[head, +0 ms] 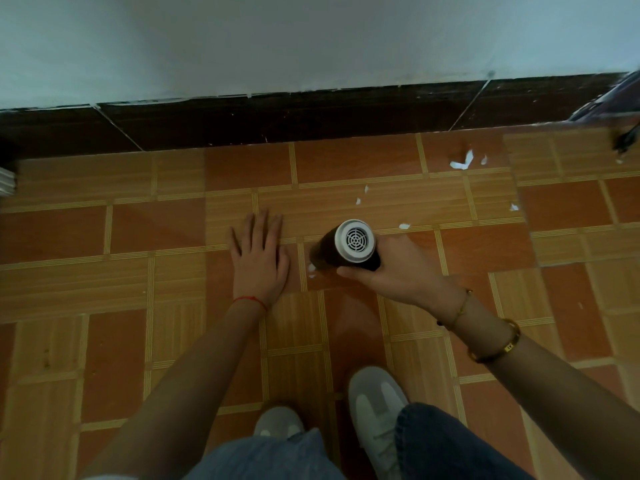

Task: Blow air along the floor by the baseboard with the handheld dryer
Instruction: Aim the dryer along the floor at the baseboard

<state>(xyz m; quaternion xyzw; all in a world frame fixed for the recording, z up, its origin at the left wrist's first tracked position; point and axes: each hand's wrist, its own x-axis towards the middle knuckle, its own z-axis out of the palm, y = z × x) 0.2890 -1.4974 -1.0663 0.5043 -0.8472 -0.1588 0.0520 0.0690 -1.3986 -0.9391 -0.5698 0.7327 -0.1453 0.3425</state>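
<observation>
The dark handheld dryer, white grilled rear end upward, points down at the tiled floor.

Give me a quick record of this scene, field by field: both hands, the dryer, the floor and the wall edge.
left hand: flat on the floor, fingers straight
right hand: grips the dryer
dryer: dark body, white rear grille facing the camera
floor: orange and wood-pattern tiles
white scraps: scattered on tiles to the right
baseboard: dark strip under a pale wall

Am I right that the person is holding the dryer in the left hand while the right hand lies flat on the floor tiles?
Not quite: the hands are swapped. The head view shows the right hand gripping the dryer, while the left hand lies flat on the floor tiles.
</observation>
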